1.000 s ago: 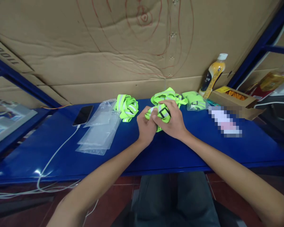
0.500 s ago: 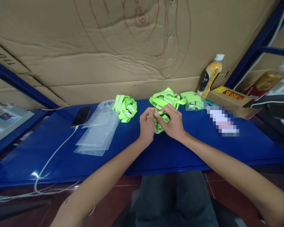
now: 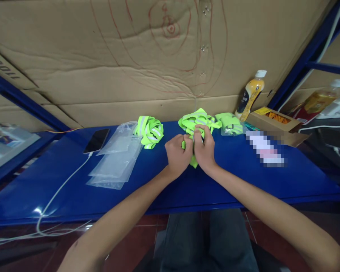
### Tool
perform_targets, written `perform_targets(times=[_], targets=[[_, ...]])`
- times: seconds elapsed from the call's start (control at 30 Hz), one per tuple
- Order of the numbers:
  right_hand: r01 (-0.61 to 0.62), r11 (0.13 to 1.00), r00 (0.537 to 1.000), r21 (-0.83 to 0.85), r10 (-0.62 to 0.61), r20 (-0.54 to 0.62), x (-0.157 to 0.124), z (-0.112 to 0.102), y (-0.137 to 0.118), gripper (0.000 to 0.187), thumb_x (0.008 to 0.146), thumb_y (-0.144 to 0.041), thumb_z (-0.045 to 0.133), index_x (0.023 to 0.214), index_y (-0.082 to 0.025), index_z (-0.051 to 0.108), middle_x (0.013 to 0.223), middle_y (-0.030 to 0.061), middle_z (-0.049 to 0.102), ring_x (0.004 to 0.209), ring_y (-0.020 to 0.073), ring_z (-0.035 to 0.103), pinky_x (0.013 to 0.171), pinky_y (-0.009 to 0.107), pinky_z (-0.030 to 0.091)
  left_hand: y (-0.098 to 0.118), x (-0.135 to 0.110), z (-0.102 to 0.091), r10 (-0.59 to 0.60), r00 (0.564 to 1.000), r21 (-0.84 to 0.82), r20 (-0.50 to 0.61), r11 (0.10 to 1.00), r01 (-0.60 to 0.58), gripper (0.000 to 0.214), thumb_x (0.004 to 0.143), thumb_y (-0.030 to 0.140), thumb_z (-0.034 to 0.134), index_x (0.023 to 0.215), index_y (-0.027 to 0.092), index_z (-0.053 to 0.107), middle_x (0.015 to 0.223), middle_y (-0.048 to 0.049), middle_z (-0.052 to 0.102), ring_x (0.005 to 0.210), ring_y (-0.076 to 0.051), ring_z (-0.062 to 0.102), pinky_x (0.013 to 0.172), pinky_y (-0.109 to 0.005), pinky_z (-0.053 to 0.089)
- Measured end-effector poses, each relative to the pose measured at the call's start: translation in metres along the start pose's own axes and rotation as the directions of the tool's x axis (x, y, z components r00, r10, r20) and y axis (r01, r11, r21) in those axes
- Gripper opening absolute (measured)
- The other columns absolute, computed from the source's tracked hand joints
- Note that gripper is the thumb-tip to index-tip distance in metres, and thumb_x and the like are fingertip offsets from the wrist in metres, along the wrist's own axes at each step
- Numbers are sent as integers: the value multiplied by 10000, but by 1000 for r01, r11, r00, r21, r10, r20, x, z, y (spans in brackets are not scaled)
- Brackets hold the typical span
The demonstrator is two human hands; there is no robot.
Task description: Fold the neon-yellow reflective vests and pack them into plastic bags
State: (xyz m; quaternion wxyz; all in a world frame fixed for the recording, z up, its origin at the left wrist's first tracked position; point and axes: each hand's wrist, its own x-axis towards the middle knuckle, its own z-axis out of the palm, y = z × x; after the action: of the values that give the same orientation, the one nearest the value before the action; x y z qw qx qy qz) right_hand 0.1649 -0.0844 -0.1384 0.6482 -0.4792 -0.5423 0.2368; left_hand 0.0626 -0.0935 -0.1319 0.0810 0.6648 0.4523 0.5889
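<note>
My left hand point(image 3: 179, 154) is closed in a fist around part of a neon-yellow reflective strap point(image 3: 193, 162), which shows between its fingers. Right beside it, my right hand point(image 3: 204, 148) is curled on the same strap, and the two hands touch or nearly touch. A tail of the strap hangs below them. Behind the hands lies a loose neon-yellow strap bundle point(image 3: 197, 118) with grey reflective stripes; whether it joins the held piece is hidden. A second strap bundle point(image 3: 150, 130) sits to the left. To the right is a strap packed in a clear bag point(image 3: 229, 124).
Clear plastic bags point(image 3: 113, 162) and a phone point(image 3: 96, 140) on a white cable lie left on the blue table point(image 3: 229, 189). At right stand a drink bottle point(image 3: 251, 94) and an open cardboard box point(image 3: 274, 124), near a blurred-out item point(image 3: 265, 149). A cardboard panel point(image 3: 116, 83) backs the table.
Both hands have gone from a fingertip pinch to a fuller closed grip on the strap. The left hand is turned more knuckles-up, and a strap tail now hangs lower between them.
</note>
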Motion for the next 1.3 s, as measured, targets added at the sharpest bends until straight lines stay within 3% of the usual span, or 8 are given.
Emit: perform_targets(times=[0.17, 0.33, 0.43, 0.57, 0.7, 0.9, 1.1, 1.3], targets=[[-111, 981, 992, 157, 119, -41, 11, 5, 9, 298, 957, -400, 497, 704, -243, 481, 705, -5, 530, 709, 169, 521, 716, 298, 462, 7, -11, 7, 108, 994, 92, 24, 990, -109, 372, 1105, 328, 425, 895, 186, 697, 808, -62, 651, 768, -196, 586, 736, -334, 409], [81, 974, 996, 210, -73, -42, 36, -5, 6, 324, 913, -375, 516, 625, -235, 471, 629, -14, 441, 651, 155, 445, 676, 311, 402, 15, -6, 18, -285, 958, -322, 11, 906, 274, 382, 1082, 548, 483, 1070, 210, 659, 1055, -84, 706, 1033, -233, 672, 934, -353, 530], [194, 960, 981, 200, -188, -47, 40, -13, 0, 318, 923, -353, 516, 633, -232, 467, 630, -13, 440, 648, 153, 444, 668, 315, 380, 20, 3, 17, -574, 763, -521, 295, 573, 633, 439, 1009, 631, 551, 1011, 204, 654, 941, -72, 715, 930, -241, 713, 831, -348, 593], [328, 934, 945, 141, -326, -36, 37, -21, -7, 343, 992, -388, 496, 691, -225, 520, 653, -11, 507, 641, 153, 481, 660, 314, 403, 28, 16, 0, -482, 428, -411, 765, 146, 900, 378, 960, 562, 645, 1055, 201, 701, 805, -46, 726, 754, -243, 746, 722, -386, 659], [568, 821, 823, 57, -568, -17, 34, -27, -9, 354, 1055, -406, 510, 756, -222, 564, 706, 5, 569, 682, 164, 540, 698, 333, 437, 29, 28, -17, -404, 306, -307, 862, 66, 950, 321, 958, 483, 683, 991, 168, 731, 761, -57, 734, 621, -229, 723, 588, -374, 657], [583, 809, 774, 71, -580, 256, 36, -37, -8, 349, 1098, -501, 465, 1080, -235, 690, 1103, 105, 728, 1068, 253, 690, 985, 452, 552, 13, 37, -22, -463, 479, -474, 746, 135, 870, 289, 787, 350, 917, 813, 141, 719, 686, -21, 691, 554, -130, 636, 522, -239, 551], [347, 932, 820, 108, -357, 447, 38, -37, -7, 590, 1098, -582, 487, 1603, -278, 511, 1689, 102, 493, 1607, 276, 422, 1342, 510, 326, 5, 39, -22, -448, 806, -600, 387, 542, 589, 473, 640, 392, 1023, 920, 143, 736, 836, -22, 752, 686, -136, 677, 645, -245, 541], [373, 926, 908, -54, -353, 226, 43, -45, -12, 742, 1050, -657, 548, 1662, -259, 415, 1673, 146, 493, 1536, 342, 501, 1297, 576, 381, -4, 46, -30, -139, 989, -232, 44, 962, 145, 543, 693, 440, 973, 1082, 180, 698, 928, -30, 772, 811, -199, 703, 745, -315, 549]])
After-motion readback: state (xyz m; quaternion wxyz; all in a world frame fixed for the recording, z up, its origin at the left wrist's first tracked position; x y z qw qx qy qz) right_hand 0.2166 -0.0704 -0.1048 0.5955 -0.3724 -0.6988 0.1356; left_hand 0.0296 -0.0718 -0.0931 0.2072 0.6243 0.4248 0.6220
